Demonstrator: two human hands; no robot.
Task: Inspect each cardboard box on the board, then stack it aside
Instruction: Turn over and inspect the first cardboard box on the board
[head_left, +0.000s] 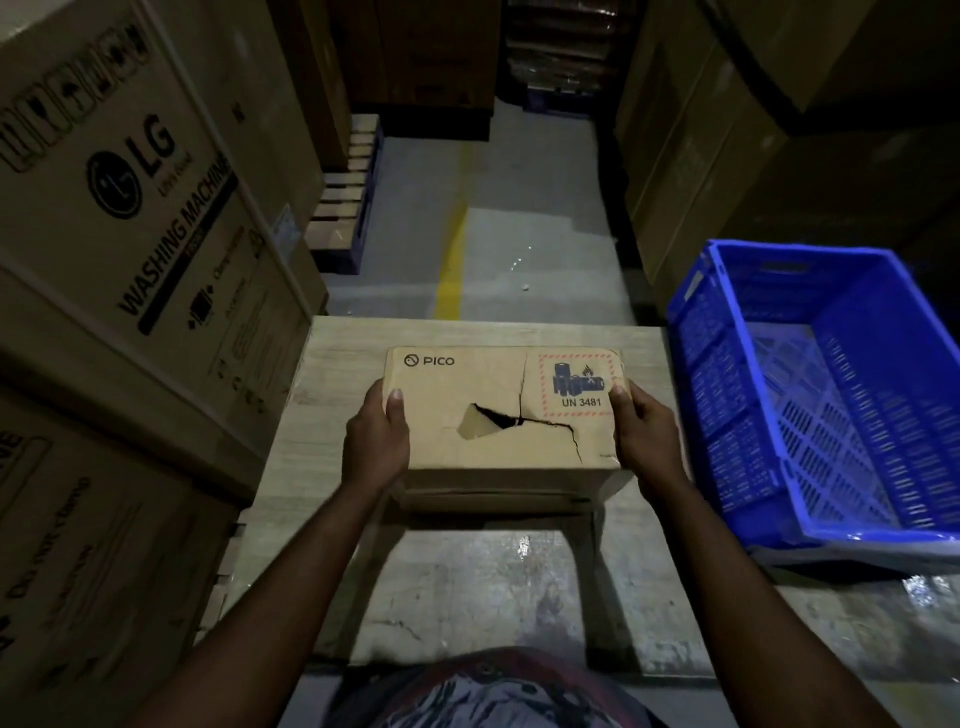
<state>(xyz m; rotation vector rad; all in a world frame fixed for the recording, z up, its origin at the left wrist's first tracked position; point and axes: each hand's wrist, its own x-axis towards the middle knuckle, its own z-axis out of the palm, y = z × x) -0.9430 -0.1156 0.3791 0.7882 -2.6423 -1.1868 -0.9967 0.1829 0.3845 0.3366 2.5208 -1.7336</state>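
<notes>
A brown cardboard box (467, 384) marked PICO, with a red-bordered UN 3481 battery label, is held over the pale wooden board (332, 364). Its top face is torn, with a ragged hole and cracks near the middle. My left hand (375, 441) grips the box's left side, thumb on the top face. My right hand (644, 434) grips the right side, thumb by the label. Whether the box touches the board or hangs just above it I cannot tell; its shadow falls on the near part of the board.
A blue plastic crate (810, 395) stands to the right of the board. Large LG washing machine cartons (130, 218) are stacked at the left, more cartons (727, 156) at the back right. A concrete aisle with a yellow line (451, 270) runs ahead, pallets (345, 208) beside it.
</notes>
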